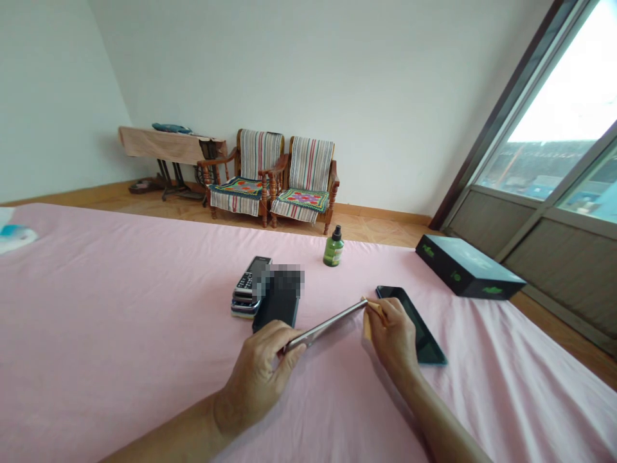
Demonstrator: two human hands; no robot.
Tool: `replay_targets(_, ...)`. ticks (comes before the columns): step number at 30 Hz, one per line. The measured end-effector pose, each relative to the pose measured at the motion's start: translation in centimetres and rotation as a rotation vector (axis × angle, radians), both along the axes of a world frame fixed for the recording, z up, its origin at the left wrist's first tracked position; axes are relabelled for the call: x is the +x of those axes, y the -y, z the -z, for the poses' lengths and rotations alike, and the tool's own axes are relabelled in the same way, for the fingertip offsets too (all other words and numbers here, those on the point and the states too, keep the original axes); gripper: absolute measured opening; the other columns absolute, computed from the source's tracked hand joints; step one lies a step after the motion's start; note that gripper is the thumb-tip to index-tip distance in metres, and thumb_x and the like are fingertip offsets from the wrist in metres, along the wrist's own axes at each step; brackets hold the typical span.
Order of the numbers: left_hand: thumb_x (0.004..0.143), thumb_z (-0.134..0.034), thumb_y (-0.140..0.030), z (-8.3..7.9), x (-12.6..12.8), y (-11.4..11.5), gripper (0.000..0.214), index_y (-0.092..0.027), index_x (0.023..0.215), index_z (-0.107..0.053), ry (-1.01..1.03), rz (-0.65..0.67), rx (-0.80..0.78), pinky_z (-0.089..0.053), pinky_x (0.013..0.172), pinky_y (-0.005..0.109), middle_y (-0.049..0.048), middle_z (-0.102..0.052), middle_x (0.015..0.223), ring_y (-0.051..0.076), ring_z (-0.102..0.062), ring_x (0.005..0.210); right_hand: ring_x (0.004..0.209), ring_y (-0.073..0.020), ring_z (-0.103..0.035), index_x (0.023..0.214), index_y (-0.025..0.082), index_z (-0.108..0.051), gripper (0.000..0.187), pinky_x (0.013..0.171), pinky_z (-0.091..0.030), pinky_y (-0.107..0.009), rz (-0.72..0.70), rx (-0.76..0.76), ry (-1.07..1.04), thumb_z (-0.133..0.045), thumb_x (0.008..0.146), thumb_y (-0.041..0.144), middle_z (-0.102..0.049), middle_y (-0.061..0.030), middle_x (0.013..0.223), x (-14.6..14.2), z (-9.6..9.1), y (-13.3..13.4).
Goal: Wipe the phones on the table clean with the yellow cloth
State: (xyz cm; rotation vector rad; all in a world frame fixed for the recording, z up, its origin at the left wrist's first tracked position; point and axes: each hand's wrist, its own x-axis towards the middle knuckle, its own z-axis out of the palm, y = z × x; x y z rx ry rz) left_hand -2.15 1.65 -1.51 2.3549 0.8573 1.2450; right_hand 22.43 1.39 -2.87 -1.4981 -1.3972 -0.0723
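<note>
In the head view, a green spray bottle [333,252] stands upright on the pink sheet [120,334], and everything else can be placed by it. Nearer the wearer than the bottle, a slim flat device [330,326] is held up off the sheet, seen almost edge-on, so its face cannot be made out. The left hand [263,361] pinches its left end, fingers above and thumb below. The right hand [393,331] has its fingers closed on a yellow cloth [367,326], which meets the device's right end.

Left of the bottle and nearer, a keypad phone [252,278] tops a small stack, with a black slab [279,307] just beside it, its upper end pixelated. Right of the bottle and nearer, a dark tablet [420,328] lies flat, partly behind the right hand. Farther right of the bottle sits a black box with green markings [470,267]. Beyond the bottle, to the left, stand two wooden armchairs [261,164] and a cloth-draped table [166,146].
</note>
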Motion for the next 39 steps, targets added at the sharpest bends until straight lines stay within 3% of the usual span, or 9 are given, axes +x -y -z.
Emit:
replay_targets(8,0.092,-0.053,-0.018,-0.1,0.1,-0.5,0.018,-0.016,0.104,-0.066,0.014,-0.062,0.018,-0.053,0.067,0.024,0.0049,-0.067,0.082,0.017,-0.065,0.073,0.082,-0.0188,-0.061,0.104,0.018,-0.069,0.026,0.069,-0.05,-0.03,-0.038,0.008,-0.1,-0.052,0.092,0.034,-0.062,-0.0072,0.093,-0.5,0.3,0.0)
replay_targets(13,0.093,-0.052,-0.015,0.1,0.0,-0.6,0.027,-0.018,0.118,-0.062,-0.013,-0.075,0.16,-0.056,0.072,0.024,0.006,-0.07,0.09,0.017,-0.068,0.079,0.074,-0.0179,-0.061,0.097,0.015,-0.071,0.03,0.063,-0.047,-0.028,-0.056,-0.088,-0.123,-0.049,0.092,0.036,-0.061,-0.0061,0.084,-0.5,0.5,0.2)
replay_targets(17,0.097,-0.045,-0.011,0.1,-0.2,-0.5,0.035,-0.018,0.129,-0.056,-0.091,-0.059,0.226,-0.056,0.084,0.03,0.0108,-0.066,0.109,0.02,-0.065,0.096,0.073,-0.0186,-0.061,0.094,0.016,-0.073,0.03,0.064,-0.048,-0.029,-0.069,-0.098,-0.109,-0.054,0.089,0.038,-0.062,-0.0055,0.082,-0.6,0.6,0.2)
replay_targets(26,0.098,-0.037,-0.007,-0.1,-0.2,-0.8,0.041,-0.015,0.136,-0.048,-0.192,-0.019,0.234,-0.056,0.079,0.033,0.0112,-0.062,0.102,0.02,-0.062,0.088,0.081,-0.0181,-0.06,0.11,0.018,-0.07,0.03,0.069,-0.049,-0.03,-0.071,0.059,-0.132,-0.051,0.091,0.031,-0.06,-0.0064,0.09,-0.8,0.6,-0.8)
replay_targets(29,0.098,-0.038,-0.007,-0.1,-0.2,-1.0,0.041,-0.016,0.137,-0.048,-0.178,-0.011,0.25,-0.056,0.08,0.033,0.0109,-0.063,0.103,0.021,-0.062,0.09,0.073,-0.0165,-0.058,0.101,0.015,-0.072,0.031,0.063,-0.047,-0.027,-0.071,-0.05,-0.113,-0.047,0.091,0.029,-0.058,-0.0045,0.081,-0.8,0.5,-0.9)
replay_targets(33,0.097,-0.039,-0.005,0.0,-0.2,-0.9,0.043,-0.016,0.137,-0.047,-0.175,0.0,0.245,-0.055,0.081,0.033,0.0106,-0.062,0.104,0.02,-0.061,0.091,0.058,-0.0129,-0.052,0.065,0.016,-0.069,0.029,0.053,-0.04,-0.024,-0.124,-0.15,-0.048,-0.05,0.086,0.023,-0.053,-0.0012,0.067,-0.7,0.4,-0.5)
replay_targets(35,0.096,-0.038,-0.003,0.1,-0.3,-0.8,0.044,-0.016,0.138,-0.047,-0.18,0.014,0.234,-0.054,0.083,0.033,0.0107,-0.062,0.105,0.02,-0.061,0.091,0.055,-0.0122,-0.049,0.057,0.017,-0.065,0.029,0.051,-0.037,-0.023,-0.131,-0.163,-0.027,-0.051,0.082,0.018,-0.051,-0.0005,0.064,-0.6,0.2,-0.3)
replay_targets(37,0.096,-0.037,-0.002,0.1,-0.4,-0.7,0.045,-0.016,0.138,-0.046,-0.179,0.021,0.223,-0.054,0.083,0.032,0.0105,-0.061,0.104,0.02,-0.06,0.091,0.058,-0.0135,-0.051,0.065,0.017,-0.069,0.026,0.054,-0.039,-0.025,-0.103,-0.146,-0.03,-0.05,0.082,0.018,-0.053,-0.0017,0.068,-0.4,0.0,-0.3)
replay_targets(39,0.097,-0.038,-0.003,0.1,-0.4,-0.7,0.044,-0.016,0.138,-0.046,-0.169,0.028,0.212,-0.053,0.083,0.032,0.0104,-0.061,0.104,0.019,-0.06,0.091,0.068,-0.016,-0.056,0.087,0.016,-0.073,0.025,0.061,-0.043,-0.027,-0.063,-0.108,-0.049,-0.049,0.086,0.023,-0.057,-0.0044,0.078,-0.2,-0.2,-0.4)
